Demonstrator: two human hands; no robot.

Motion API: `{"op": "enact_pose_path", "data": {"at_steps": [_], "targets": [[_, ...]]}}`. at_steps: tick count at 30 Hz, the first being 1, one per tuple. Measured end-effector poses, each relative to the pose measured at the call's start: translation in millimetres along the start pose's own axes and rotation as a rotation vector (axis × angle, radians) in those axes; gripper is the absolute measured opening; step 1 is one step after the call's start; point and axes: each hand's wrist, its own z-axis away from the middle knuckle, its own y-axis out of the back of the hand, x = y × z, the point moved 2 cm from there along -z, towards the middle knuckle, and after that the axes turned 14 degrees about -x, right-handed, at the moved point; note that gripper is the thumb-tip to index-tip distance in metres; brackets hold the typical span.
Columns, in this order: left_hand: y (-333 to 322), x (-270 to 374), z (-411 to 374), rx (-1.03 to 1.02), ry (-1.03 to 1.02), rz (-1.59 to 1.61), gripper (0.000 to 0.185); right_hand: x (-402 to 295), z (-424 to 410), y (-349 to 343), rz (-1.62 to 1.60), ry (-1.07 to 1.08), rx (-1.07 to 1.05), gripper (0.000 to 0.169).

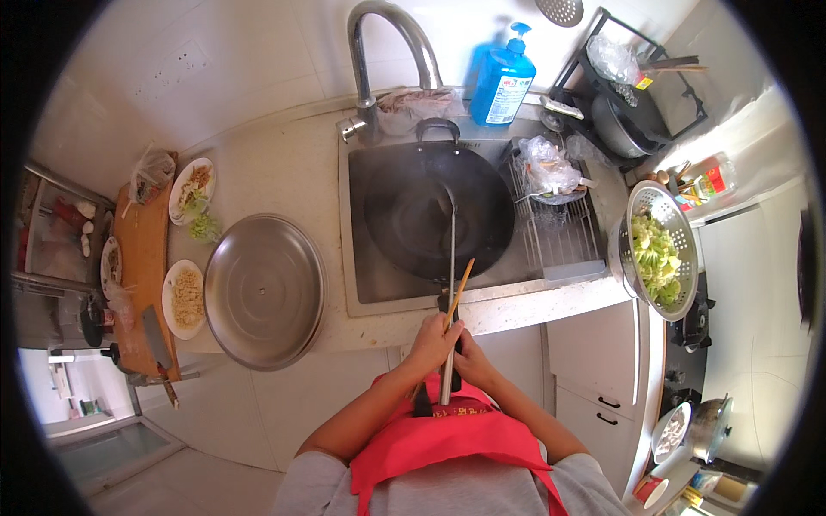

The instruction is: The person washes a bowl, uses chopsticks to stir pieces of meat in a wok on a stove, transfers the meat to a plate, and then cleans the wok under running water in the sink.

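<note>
Over the metal sink [361, 284] rests a dark wok [413, 226], its loop handle towards the faucet [393, 13] and its long handle towards me. My left hand [435, 345] is closed around a long metal ladle [453, 245] and a wooden chopstick [461, 290]. The ladle's bowl end lies inside the wok. Close beside it, my right hand [474, 361] grips the wok's black handle [457, 348], partly hidden by the other hand. Inside the wok the surface looks dark, with faint haze over it.
Left of the sink lies a large round metal lid [261, 290], near plates of food [187, 300] and a wooden board [132, 258] with a cleaver [155, 335]. A wire rack [555, 238], a blue pump bottle [503, 84] and a colander of chopped greens [658, 258] stand at the right.
</note>
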Motion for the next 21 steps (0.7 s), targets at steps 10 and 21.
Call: {"op": "enact_pose_path", "data": {"at_steps": [10,21], "targets": [[19,16,8,0.371,-0.053,-0.17,0.031,-10,-5,12,-0.037,-0.052,-0.198,0.032],[247,41,-126,0.833,-0.187,0.393,0.025,-25,-1,61,0.386,-0.113,-0.053,0.021]]}}
